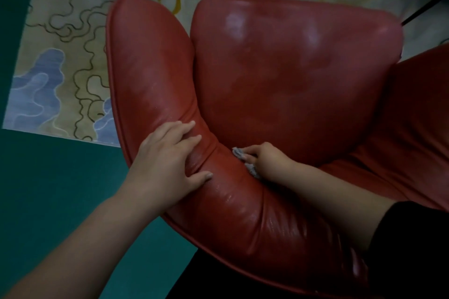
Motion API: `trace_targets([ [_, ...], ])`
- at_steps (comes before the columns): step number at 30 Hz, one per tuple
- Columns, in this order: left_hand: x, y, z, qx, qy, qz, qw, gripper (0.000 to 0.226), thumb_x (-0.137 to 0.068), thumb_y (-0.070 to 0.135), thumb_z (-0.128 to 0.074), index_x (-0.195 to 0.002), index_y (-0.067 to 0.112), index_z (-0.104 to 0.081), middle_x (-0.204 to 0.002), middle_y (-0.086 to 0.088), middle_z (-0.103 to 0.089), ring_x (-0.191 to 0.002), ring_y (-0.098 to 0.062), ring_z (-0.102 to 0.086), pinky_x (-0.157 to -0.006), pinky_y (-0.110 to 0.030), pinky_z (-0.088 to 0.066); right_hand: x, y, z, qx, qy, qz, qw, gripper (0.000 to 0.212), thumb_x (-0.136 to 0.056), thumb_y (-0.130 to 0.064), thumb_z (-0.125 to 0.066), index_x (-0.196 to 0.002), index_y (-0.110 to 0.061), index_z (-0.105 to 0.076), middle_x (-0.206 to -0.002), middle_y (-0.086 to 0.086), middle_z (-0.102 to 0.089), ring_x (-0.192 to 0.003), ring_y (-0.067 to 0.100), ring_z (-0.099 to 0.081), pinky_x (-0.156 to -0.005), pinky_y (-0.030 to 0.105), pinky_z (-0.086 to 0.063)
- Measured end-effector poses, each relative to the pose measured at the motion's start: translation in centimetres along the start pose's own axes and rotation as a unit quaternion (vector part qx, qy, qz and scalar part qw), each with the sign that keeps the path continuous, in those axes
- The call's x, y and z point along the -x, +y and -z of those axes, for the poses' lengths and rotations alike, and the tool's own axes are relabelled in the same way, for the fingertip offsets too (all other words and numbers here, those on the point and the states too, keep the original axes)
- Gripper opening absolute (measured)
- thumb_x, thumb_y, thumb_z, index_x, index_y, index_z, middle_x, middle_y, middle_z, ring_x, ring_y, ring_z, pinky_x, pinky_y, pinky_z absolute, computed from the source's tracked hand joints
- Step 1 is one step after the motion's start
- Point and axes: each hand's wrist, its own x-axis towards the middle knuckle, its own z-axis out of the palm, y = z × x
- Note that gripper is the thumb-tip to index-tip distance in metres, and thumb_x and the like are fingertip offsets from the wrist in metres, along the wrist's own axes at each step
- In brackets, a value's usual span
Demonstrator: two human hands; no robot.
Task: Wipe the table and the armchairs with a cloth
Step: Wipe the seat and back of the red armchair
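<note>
A red leather armchair (279, 75), glossy and creased along its curved padded arm, stands on a patterned rug (60, 56) with wavy outlines. The left hand (167, 160) rests on that arm, fingers spread and nearly straight. The right hand (264, 160) pinches a crumpled grey cloth (239, 153), pressed into the seam beside the seat cushion.

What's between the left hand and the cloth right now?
Head view: only bare red leather of the armchair rim separates left hand from cloth, gripped by right hand.
</note>
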Motion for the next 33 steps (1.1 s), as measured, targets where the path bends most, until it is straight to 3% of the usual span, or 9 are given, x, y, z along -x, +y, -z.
trace_targets([
  [2, 0.4, -0.5, 0.3, -0.002, 0.023, 0.002, 1.0, 0.072, -0.065, 0.054, -0.075, -0.127, 0.019, -0.061, -0.141, 0.002, -0.047, -0.132, -0.021, -0.036, -0.108, -0.044, -0.031, 0.2, -0.4, 0.2, -0.06, 0.039, 0.008, 0.997, 0.03, -0.098, -0.026, -0.049, -0.122, -0.014, -0.062, -0.1, 0.013, -0.071, -0.099, 0.022, -0.063, -0.072, 0.013, -0.044],
  [4, 0.8, -1.1, 0.5, -0.002, 0.046, 0.006, 0.999, 0.068, -0.064, 0.049, -0.078, -0.123, 0.017, -0.064, -0.136, 0.0, -0.051, -0.128, -0.024, -0.041, -0.106, -0.045, -0.034, 0.9, -1.2, -0.4, -0.125, 0.067, 0.039, 0.989, 0.03, -0.096, -0.028, -0.051, -0.12, -0.015, -0.063, -0.081, 0.007, -0.071, -0.077, 0.017, -0.067, -0.062, 0.012, -0.045],
  [7, 1.3, -1.7, 0.3, 0.009, 0.063, 0.004, 0.998, 0.068, -0.065, 0.046, -0.079, -0.124, 0.016, -0.063, -0.134, 0.0, -0.053, -0.125, -0.023, -0.042, -0.106, -0.04, -0.032, 0.9, -1.2, -1.6, -0.085, 0.061, 0.084, 0.991, 0.03, -0.092, -0.031, -0.056, -0.119, -0.022, -0.065, -0.098, 0.002, -0.068, -0.085, 0.004, -0.064, -0.079, 0.012, -0.046],
  [9, 1.5, -1.7, 0.2, 0.019, 0.062, 0.005, 0.998, 0.069, -0.066, 0.046, -0.079, -0.126, 0.017, -0.062, -0.135, 0.0, -0.051, -0.126, -0.022, -0.041, -0.106, -0.04, -0.032, 0.3, -0.4, -1.4, -0.09, 0.047, 0.068, 0.993, 0.028, -0.092, -0.028, -0.059, -0.119, -0.02, -0.066, -0.107, -0.001, -0.07, -0.088, -0.003, -0.062, -0.073, 0.002, -0.041],
  [12, 1.4, -1.6, 0.2, 0.016, 0.062, 0.009, 0.998, 0.07, -0.067, 0.047, -0.077, -0.128, 0.018, -0.06, -0.137, 0.001, -0.049, -0.128, -0.022, -0.039, -0.107, -0.041, -0.033, -0.5, 0.9, -0.8, -0.087, 0.033, -0.013, 0.996, 0.031, -0.093, -0.028, -0.058, -0.121, -0.015, -0.063, -0.115, 0.005, -0.067, -0.101, 0.011, -0.062, -0.071, 0.006, -0.041],
  [21, 1.9, -0.7, 1.2, 0.037, 0.103, 0.026, 0.994, 0.048, -0.08, 0.031, -0.07, -0.125, 0.017, -0.061, -0.135, -0.002, -0.051, -0.126, -0.025, -0.04, -0.106, -0.036, -0.029, 1.7, -2.6, 1.3, -0.036, 0.169, 0.057, 0.983, 0.03, -0.093, -0.028, -0.057, -0.119, -0.016, -0.064, -0.074, -0.008, -0.063, -0.06, -0.003, -0.055, -0.059, 0.013, -0.039],
  [23, 2.2, -0.7, 1.5, 0.046, 0.127, 0.043, 0.99, 0.045, -0.08, 0.028, -0.069, -0.123, 0.017, -0.062, -0.134, -0.003, -0.052, -0.124, -0.026, -0.042, -0.103, -0.037, -0.031, 2.6, -3.8, 2.2, -0.016, 0.18, 0.069, 0.981, 0.029, -0.093, -0.032, -0.056, -0.119, -0.021, -0.063, -0.077, -0.011, -0.064, -0.064, -0.004, -0.057, -0.06, 0.011, -0.04],
  [27, 2.9, -0.8, 2.2, 0.023, 0.143, 0.055, 0.988, 0.047, -0.082, 0.032, -0.066, -0.127, 0.019, -0.059, -0.134, -0.001, -0.051, -0.124, -0.023, -0.041, -0.101, -0.038, -0.032, 4.2, -5.8, 3.6, 0.03, 0.202, 0.064, 0.977, 0.029, -0.09, -0.044, -0.053, -0.113, -0.031, -0.065, -0.079, -0.007, -0.069, -0.075, 0.01, -0.063, -0.074, 0.027, -0.049],
  [33, 4.9, -1.7, 3.3, -0.026, 0.133, 0.084, 0.987, 0.058, -0.087, 0.046, -0.053, -0.141, 0.026, -0.041, -0.143, 0.005, -0.041, -0.132, -0.016, -0.032, -0.105, -0.036, -0.026, 6.3, -9.9, 3.9, 0.087, 0.243, 0.096, 0.961, 0.031, -0.083, -0.048, -0.06, -0.109, -0.033, -0.065, -0.086, -0.004, -0.068, -0.08, 0.013, -0.064, -0.071, 0.026, -0.048],
])
